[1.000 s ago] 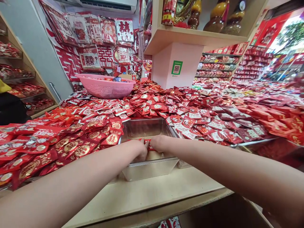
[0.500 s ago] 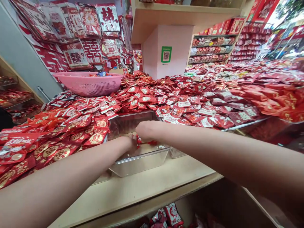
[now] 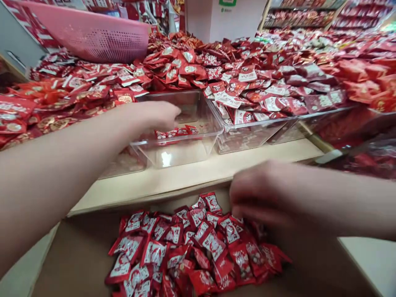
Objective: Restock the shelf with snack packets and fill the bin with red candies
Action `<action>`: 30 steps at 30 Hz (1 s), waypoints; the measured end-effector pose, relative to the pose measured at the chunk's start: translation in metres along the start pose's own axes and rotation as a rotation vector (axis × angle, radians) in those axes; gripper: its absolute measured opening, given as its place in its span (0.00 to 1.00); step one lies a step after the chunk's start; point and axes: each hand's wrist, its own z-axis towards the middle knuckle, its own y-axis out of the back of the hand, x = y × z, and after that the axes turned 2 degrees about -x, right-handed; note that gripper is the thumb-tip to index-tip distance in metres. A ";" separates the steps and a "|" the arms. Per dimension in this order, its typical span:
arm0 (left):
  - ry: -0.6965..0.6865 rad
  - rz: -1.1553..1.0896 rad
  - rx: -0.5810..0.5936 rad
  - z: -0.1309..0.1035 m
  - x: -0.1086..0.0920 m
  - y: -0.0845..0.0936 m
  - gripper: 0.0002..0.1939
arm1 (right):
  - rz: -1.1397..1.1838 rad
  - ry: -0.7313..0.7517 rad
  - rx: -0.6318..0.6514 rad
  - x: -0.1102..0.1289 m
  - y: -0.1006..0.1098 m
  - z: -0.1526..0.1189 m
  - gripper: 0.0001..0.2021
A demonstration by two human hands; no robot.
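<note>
A clear plastic bin point(image 3: 185, 150) stands on the pale shelf, with a short row of small red packets point(image 3: 176, 132) on its floor. My left hand point(image 3: 159, 115) reaches over the bin's left part, above the packets; its fingers are partly hidden, so its grip cannot be made out. Below the shelf is an open cardboard box point(image 3: 83, 239) holding a heap of red and white packets point(image 3: 198, 247). Blurred by motion, my right hand point(image 3: 260, 192) hovers over the box's upper right part.
A pink basket point(image 3: 108, 39) sits on heaped packets at the back left. Another clear bin point(image 3: 247, 134), full of packets, adjoins on the right. Behind it rises a white pillar point(image 3: 238, 22). Red packets point(image 3: 355, 74) are piled at the far right.
The view has tilted down, showing more of the cardboard box. My right hand has left the clear bin and moved down and right over the box. My left hand remains at the bin.
</note>
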 end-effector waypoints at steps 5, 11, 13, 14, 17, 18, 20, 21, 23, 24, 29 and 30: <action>-0.386 -0.220 -0.413 -0.112 -0.028 0.027 0.15 | 0.019 0.029 0.229 -0.011 -0.101 0.025 0.07; -0.246 -0.644 -0.240 -0.190 -0.030 -0.033 0.11 | -0.125 -0.133 0.128 -0.019 -0.179 0.077 0.16; -0.064 -0.912 -0.141 -0.194 -0.025 -0.055 0.12 | -0.127 -0.117 0.093 -0.019 -0.180 0.076 0.11; 0.009 -1.036 -0.089 -0.195 -0.023 -0.064 0.13 | -0.122 -0.090 0.070 -0.019 -0.176 0.072 0.09; 0.146 -1.222 0.055 -0.197 -0.026 -0.082 0.15 | -0.085 0.024 -0.090 -0.011 -0.153 0.055 0.09; 0.187 -1.253 0.112 -0.199 -0.030 -0.085 0.17 | -0.066 0.066 -0.175 -0.006 -0.144 0.049 0.09; 0.252 -1.402 0.297 -0.202 -0.041 -0.087 0.21 | -0.011 0.163 -0.344 0.006 -0.131 0.039 0.08; 0.265 -1.526 0.401 -0.203 -0.047 -0.087 0.22 | 0.016 0.210 -0.423 0.012 -0.127 0.035 0.07; 0.253 -1.765 0.527 -0.206 -0.058 -0.087 0.22 | 0.058 0.258 -0.559 0.023 -0.122 0.027 0.06; 0.251 -1.843 0.517 -0.206 -0.062 -0.086 0.23 | 0.080 0.261 -0.604 0.027 -0.121 0.024 0.07; 0.303 -1.855 0.262 -0.203 -0.066 -0.078 0.22 | 0.495 0.177 -0.514 0.032 -0.109 0.011 0.15; 0.295 -1.862 0.236 -0.201 -0.066 -0.076 0.21 | 0.643 0.133 -0.513 0.031 -0.107 0.010 0.15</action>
